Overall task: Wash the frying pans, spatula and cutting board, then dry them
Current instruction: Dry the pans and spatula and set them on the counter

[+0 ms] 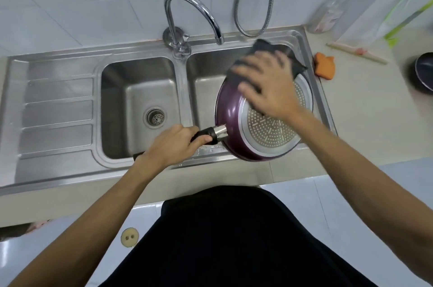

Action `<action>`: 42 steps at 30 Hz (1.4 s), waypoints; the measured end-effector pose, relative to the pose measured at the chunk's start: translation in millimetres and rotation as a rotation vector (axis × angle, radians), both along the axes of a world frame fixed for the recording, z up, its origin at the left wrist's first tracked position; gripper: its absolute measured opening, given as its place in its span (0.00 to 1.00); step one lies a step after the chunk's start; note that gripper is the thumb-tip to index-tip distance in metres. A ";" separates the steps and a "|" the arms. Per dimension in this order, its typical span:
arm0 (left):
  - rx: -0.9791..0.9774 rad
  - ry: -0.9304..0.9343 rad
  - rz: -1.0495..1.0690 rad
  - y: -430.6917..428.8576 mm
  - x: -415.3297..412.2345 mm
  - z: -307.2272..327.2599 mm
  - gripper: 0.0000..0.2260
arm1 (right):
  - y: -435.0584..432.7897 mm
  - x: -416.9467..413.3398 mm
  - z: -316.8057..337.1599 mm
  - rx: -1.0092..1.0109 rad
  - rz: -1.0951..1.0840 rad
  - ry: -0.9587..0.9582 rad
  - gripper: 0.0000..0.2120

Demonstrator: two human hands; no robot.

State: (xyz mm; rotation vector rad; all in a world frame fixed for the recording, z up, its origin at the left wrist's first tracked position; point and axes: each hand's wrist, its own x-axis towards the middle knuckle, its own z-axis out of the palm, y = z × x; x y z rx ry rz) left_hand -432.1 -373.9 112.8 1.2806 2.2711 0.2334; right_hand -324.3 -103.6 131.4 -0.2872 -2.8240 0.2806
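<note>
"So, where is the pan, and who has hold of it?" the desk asks.

"Over the right basin of the sink, tilted, base turned up to the camera. The left hand is wrapped round the handle. The right hand lies flat with its fingers spread, pressing a dark cloth onto the far part of the base and rim."

"Which way does it point?"

"The handle points into the left hand, and the round body sits under the right hand. The long axis runs from one hand to the other, across the person's front, and rises a little toward the right hand."

"What could go wrong?"

"My guess is that only the left hand's hold on the handle carries the pan. A wet handle could twist in that hold when the right hand pushes down hard, and the near rim would drop against the sink edge just below it. The cloth could also slide off the far rim, since part of it hangs loose beyond the fingertips. A second pan waits on the tabletop well beyond the right hand, with a sponge between them. A wide wipe could swing the cloth that way."
</note>
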 end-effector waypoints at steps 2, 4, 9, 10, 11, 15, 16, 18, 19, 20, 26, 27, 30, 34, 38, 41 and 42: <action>0.019 -0.011 -0.003 1.3 2.6 -0.2 0.31 | 44.3 5.0 6.6 -0.205 -0.246 0.030 0.24; 0.042 -0.001 -0.001 5.7 2.6 3.0 0.28 | 57.5 8.7 11.4 -0.299 -0.333 0.079 0.23; 0.094 0.029 -0.062 29.8 2.7 9.8 0.36 | -31.4 13.1 1.0 0.148 0.074 0.036 0.16; 0.110 0.039 -0.074 32.9 3.0 10.4 0.38 | -41.8 18.7 -0.1 0.199 0.208 0.013 0.15; 0.126 0.052 -0.085 35.7 2.2 9.9 0.41 | -42.0 23.1 -0.3 0.237 0.283 -0.006 0.15; 0.106 0.161 -0.138 44.6 -6.2 16.6 0.39 | -2.8 12.1 16.7 0.253 0.187 -0.075 0.20; 0.091 0.172 -0.132 43.9 -7.9 16.7 0.37 | 11.5 3.9 25.2 0.214 0.104 -0.089 0.22; 0.102 0.220 -0.132 39.2 -12.7 15.2 0.36 | 43.1 -8.3 44.9 0.120 -0.026 -0.105 0.25; 0.113 0.249 -0.131 35.8 -14.8 13.1 0.36 | 59.3 -8.4 51.4 0.082 -0.033 -0.112 0.26; 0.112 0.269 -0.127 32.2 -17.5 11.4 0.35 | 72.9 -5.5 54.5 0.043 -0.009 -0.118 0.26; -0.017 0.322 -0.041 27.2 -19.3 4.1 0.33 | 82.4 33.8 38.1 -0.208 0.116 -0.141 0.22; -0.052 0.313 -0.024 25.4 -17.6 2.2 0.33 | 77.8 41.8 35.4 -0.241 0.125 -0.141 0.22; -0.125 0.253 0.008 18.2 -11.2 -6.0 0.33 | 63.0 62.6 21.7 -0.278 0.122 -0.169 0.21; -0.184 0.162 0.036 10.0 0.9 -18.2 0.25 | 44.8 94.1 -10.2 -0.330 0.107 -0.251 0.23; -0.231 0.172 0.031 1.4 11.9 -35.0 0.21 | 27.8 123.5 -44.5 -0.426 0.090 -0.290 0.23; -0.253 0.194 0.017 -5.7 17.0 -43.9 0.22 | 14.5 140.6 -62.9 -0.470 0.096 -0.297 0.20; -0.261 0.205 0.015 -8.0 18.9 -45.8 0.22 | 11.1 145.3 -67.5 -0.476 0.098 -0.299 0.19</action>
